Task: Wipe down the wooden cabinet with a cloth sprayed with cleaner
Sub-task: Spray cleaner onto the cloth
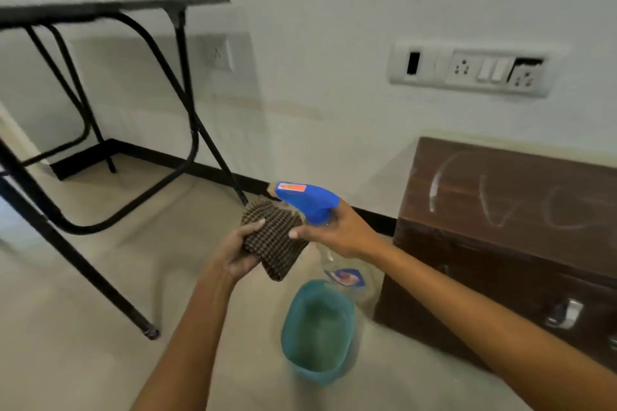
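Note:
My left hand [237,252] holds a folded brown checked cloth [275,240] at chest height over the floor. My right hand [340,233] grips the neck of a clear spray bottle [347,272] with a blue trigger head [309,198]; the nozzle points left, just above the cloth. The low dark wooden cabinet [514,210] stands against the wall on the right, with pale chalky scrawls on its top and a metal handle [566,314] on its front.
A teal plastic bucket [317,330] sits on the beige floor below my hands, beside the cabinet. A black metal-framed table [110,103] stands at the left. A white switch and socket panel [470,68] is on the wall above the cabinet.

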